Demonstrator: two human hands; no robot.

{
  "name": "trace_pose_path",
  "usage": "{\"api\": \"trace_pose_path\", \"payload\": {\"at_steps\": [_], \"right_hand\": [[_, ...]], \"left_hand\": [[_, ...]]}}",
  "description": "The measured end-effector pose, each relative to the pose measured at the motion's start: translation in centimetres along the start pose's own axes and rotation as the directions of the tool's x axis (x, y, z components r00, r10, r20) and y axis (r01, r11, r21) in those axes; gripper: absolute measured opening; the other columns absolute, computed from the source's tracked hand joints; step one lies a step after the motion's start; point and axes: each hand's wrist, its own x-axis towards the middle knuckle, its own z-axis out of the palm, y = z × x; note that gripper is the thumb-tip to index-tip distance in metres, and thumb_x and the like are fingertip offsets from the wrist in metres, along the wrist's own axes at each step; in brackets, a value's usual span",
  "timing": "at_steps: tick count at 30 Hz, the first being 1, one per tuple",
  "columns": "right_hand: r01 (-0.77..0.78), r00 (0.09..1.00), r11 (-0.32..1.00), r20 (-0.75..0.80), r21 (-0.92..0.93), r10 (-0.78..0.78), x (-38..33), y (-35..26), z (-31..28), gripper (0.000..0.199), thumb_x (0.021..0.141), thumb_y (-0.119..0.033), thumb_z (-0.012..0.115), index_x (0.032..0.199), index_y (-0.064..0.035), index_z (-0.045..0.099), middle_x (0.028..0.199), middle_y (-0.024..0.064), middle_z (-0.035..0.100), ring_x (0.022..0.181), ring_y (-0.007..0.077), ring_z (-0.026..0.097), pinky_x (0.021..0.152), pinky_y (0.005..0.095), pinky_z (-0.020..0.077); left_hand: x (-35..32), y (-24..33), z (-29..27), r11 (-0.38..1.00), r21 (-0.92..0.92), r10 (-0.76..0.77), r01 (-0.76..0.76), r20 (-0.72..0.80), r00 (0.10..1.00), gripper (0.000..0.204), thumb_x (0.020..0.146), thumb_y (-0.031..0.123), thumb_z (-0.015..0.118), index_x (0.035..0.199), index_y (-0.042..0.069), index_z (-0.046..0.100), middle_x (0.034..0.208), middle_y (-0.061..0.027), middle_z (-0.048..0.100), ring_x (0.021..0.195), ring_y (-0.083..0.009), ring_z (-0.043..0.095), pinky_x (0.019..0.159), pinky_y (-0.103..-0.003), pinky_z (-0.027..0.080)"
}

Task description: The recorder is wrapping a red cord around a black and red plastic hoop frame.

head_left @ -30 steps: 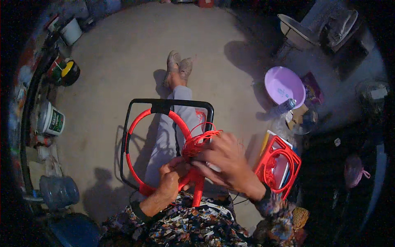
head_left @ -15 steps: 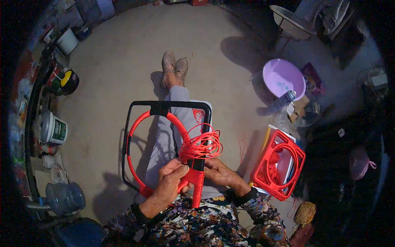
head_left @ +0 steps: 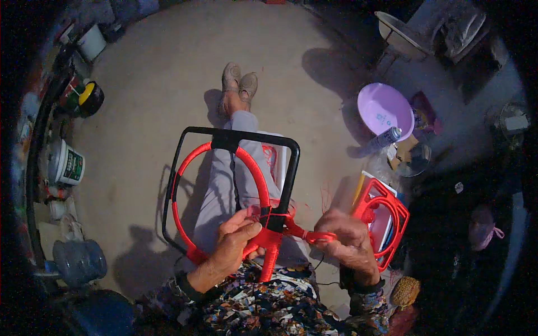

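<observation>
A black tubular frame (head_left: pixel 292 165) with rounded corners lies across my lap, with a ring (head_left: pixel 255 168) inside it mostly wrapped in red cord. My left hand (head_left: pixel 231 246) is closed on the frame's near right part, where the red wrapping meets bare black tube. To the right of it, my right hand (head_left: pixel 352 245) grips a looped bundle of red cord (head_left: pixel 305 234), partly blurred by motion. The cord runs from that hand to the joint beside my left fingers, and a strand crosses the black tube there.
At right, a red frame (head_left: pixel 399 208) with an inner ring rests over a white box. Beyond it are a spray can (head_left: pixel 388 137) and a purple basin (head_left: pixel 386 103). Along the left stand a white bucket (head_left: pixel 71 163), a clear water jug (head_left: pixel 81 260) and a black-yellow container (head_left: pixel 89 99).
My right hand has moved right, away from the frame, with the cord bundle. The loose coil that lay over the tube is now drawn out to the side. My left hand stays on the joint.
</observation>
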Motion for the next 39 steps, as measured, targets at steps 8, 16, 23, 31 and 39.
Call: {"api": "trace_pose_path", "payload": {"at_steps": [8,16,23,31,39], "right_hand": [[-0.110,0.978,0.628,-0.031,0.771,0.208,-1.5,-0.1,2.4,0.022,0.085,-0.032,0.051,0.088,-0.0104,0.046,0.061,0.0001,0.046,0.052,0.0098,0.045,0.047,0.0242,0.0376],[-0.328,0.744,0.837,-0.426,0.438,0.514,-9.9,5.5,-4.1,0.026,0.083,-0.028,0.063,0.103,-0.0133,0.053,0.061,-0.0030,0.047,0.050,0.0089,0.046,0.047,0.0251,0.0405],[-0.458,0.889,0.852,-0.131,-0.253,0.439,-7.6,4.4,0.4,0.009,0.074,-0.003,0.064,0.082,-0.0004,0.063,0.071,0.0077,0.062,0.063,0.0128,0.057,0.056,0.0282,0.0460],[0.143,0.982,0.986,0.136,-0.085,-0.131,-5.6,-1.1,0.8,0.018,0.071,-0.009,0.067,0.061,0.0019,0.055,0.054,0.0094,0.055,0.044,0.0188,0.053,0.044,0.0282,0.0402],[0.246,0.854,0.944,0.411,0.220,-0.318,-2.4,-2.4,4.7,0.024,0.072,-0.007,0.069,0.056,0.0004,0.052,0.050,0.0087,0.044,0.043,0.0260,0.044,0.044,0.0369,0.0316]], "left_hand": [[1.0,-1.5,-1.4,0.996,0.028,0.087,-0.086,-0.039,0.995,0.041,0.087,0.016,0.056,0.124,0.001,0.045,0.085,-0.0081,0.062,0.053,-0.0118,0.056,0.039,-0.021,0.039],[0.3,-1.2,-2.0,1.000,-0.007,-0.028,0.027,-0.025,0.999,0.029,0.090,0.015,0.052,0.115,0.000,0.052,0.085,-0.0098,0.064,0.051,-0.0161,0.058,0.038,-0.026,0.041],[0.3,-0.6,-1.4,0.997,-0.064,-0.050,0.050,0.006,0.999,0.030,0.088,0.016,0.056,0.113,0.000,0.054,0.078,-0.0074,0.063,0.052,-0.0139,0.057,0.039,-0.024,0.040],[1.1,-1.1,-1.0,0.999,0.009,-0.052,0.051,0.036,0.998,0.024,0.089,0.015,0.053,0.109,0.001,0.054,0.081,-0.0085,0.063,0.052,-0.0160,0.058,0.040,-0.027,0.043],[1.0,-0.9,-1.2,0.999,-0.002,-0.037,0.037,0.023,0.999,0.026,0.089,0.019,0.055,0.107,0.001,0.057,0.073,-0.0070,0.062,0.049,-0.0130,0.056,0.038,-0.023,0.040]]}}
